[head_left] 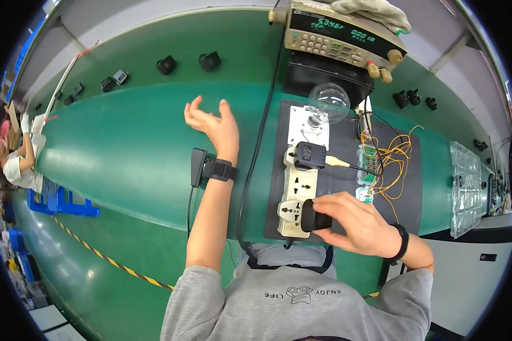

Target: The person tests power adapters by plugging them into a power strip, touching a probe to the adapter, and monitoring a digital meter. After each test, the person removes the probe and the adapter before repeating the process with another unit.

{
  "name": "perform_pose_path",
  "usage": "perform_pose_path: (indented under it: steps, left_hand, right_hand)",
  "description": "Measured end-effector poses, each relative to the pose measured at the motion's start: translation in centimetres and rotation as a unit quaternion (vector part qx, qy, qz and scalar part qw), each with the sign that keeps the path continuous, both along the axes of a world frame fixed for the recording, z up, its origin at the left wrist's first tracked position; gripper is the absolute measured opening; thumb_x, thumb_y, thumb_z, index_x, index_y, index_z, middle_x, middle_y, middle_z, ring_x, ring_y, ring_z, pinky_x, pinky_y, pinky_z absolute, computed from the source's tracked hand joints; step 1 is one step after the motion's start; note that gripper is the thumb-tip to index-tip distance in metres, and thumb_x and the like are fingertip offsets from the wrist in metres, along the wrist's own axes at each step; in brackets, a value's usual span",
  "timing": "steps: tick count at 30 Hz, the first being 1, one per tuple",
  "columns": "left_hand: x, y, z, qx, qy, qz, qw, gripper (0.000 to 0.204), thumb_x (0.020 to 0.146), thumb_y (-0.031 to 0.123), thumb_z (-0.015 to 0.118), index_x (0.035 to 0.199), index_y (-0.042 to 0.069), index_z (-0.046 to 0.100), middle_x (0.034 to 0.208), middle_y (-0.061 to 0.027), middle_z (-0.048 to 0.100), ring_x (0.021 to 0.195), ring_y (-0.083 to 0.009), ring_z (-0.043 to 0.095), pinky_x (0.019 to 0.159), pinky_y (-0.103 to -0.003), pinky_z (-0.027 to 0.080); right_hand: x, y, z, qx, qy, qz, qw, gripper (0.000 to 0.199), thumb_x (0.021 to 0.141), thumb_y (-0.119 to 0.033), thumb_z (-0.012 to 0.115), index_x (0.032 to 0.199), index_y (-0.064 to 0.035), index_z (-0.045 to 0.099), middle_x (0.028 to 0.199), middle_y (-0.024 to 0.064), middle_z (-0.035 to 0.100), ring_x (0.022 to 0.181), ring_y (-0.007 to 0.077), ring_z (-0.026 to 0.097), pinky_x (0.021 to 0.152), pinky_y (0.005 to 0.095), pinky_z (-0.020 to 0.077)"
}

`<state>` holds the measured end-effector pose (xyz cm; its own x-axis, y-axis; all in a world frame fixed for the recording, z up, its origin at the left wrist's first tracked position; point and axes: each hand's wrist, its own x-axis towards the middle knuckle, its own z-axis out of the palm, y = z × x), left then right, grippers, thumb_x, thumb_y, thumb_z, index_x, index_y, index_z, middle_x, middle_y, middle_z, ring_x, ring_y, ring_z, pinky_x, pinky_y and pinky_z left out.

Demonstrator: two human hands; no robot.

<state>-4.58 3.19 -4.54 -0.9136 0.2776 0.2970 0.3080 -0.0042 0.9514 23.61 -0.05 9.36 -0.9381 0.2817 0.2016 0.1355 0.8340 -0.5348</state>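
My right hand (358,226) grips a black plug-in power adapter (309,217) against the near end of a white power strip (300,183); whether its prongs are fully in the socket is hidden. Further up the strip, another black adapter (311,156) is plugged in, with a yellow connector (337,162) and dark cable beside it. My left hand (217,128) hovers over the green tabletop with fingers loosely spread, holding nothing. A clear glass bulb (330,103) rests by a white panel (301,126) beyond the strip. Right of it lie a green circuit board (368,165) and tangled yellow wires (401,150).
A bench meter (344,37) with a lit display stands on a black box at the back. Several black adapters (209,61) line the far side. A clear plastic tray (465,190) lies at the right. Another person (25,165) works at far left, near a blue stool (62,202).
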Motion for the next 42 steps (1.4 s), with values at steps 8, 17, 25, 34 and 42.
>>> perform_pose_path:
  steps: [8,17,25,34,42]
  left_hand:
    - [1.0,-1.2,1.8,0.002,0.086,-0.058,0.995,0.039,0.081,0.009,0.06,0.115,0.001,0.043,0.138,-0.0224,0.014,0.124,-0.037,0.023,0.098,-0.045,0.029]
    - [4.0,-3.9,7.1,0.017,0.103,-0.612,0.784,0.047,0.074,0.027,0.075,0.11,0.003,0.057,0.102,-0.0106,0.057,0.098,-0.021,0.054,0.084,-0.032,0.044]
    - [5.1,-3.6,6.1,-0.081,0.183,-0.644,0.738,0.048,0.07,0.029,0.077,0.108,0.006,0.061,0.103,-0.0108,0.061,0.1,-0.0278,0.056,0.091,-0.036,0.041]
    - [6.6,-3.8,5.7,-0.057,0.221,-0.578,0.783,0.04,0.07,0.017,0.075,0.105,0.003,0.061,0.102,-0.0093,0.063,0.094,-0.0249,0.058,0.084,-0.032,0.045]
    - [9.2,-5.9,6.7,0.072,0.162,-0.609,0.773,0.059,0.08,0.045,0.067,0.111,-0.002,0.049,0.105,-0.0168,0.058,0.099,-0.0264,0.055,0.087,-0.036,0.043]
  right_hand:
    - [-2.4,-2.3,1.0,0.16,-0.093,0.025,0.982,0.048,0.066,-0.008,0.075,0.108,0.0047,0.056,0.104,0.0151,0.057,0.08,0.0236,0.06,0.056,0.0301,0.0502]
    - [-2.3,0.5,0.0,0.109,-0.044,0.016,0.993,0.044,0.07,-0.02,0.075,0.106,-0.0019,0.06,0.103,0.007,0.058,0.08,0.0225,0.057,0.064,0.0327,0.0469]
    - [1.0,4.3,-3.0,0.087,-0.013,-0.221,0.971,0.021,0.076,-0.015,0.069,0.094,-0.0029,0.067,0.076,0.0096,0.064,0.069,0.0263,0.058,0.066,0.0327,0.0438]
    - [5.2,-0.4,-3.5,0.036,0.003,-0.13,0.991,0.026,0.075,-0.016,0.072,0.099,-0.0062,0.069,0.075,0.0011,0.066,0.069,0.0146,0.06,0.072,0.0291,0.0378]
    - [4.4,-2.0,-5.5,0.036,0.05,-0.159,0.985,0.027,0.071,-0.01,0.072,0.097,-0.0033,0.069,0.073,0.002,0.063,0.061,0.0159,0.053,0.065,0.0291,0.0342]
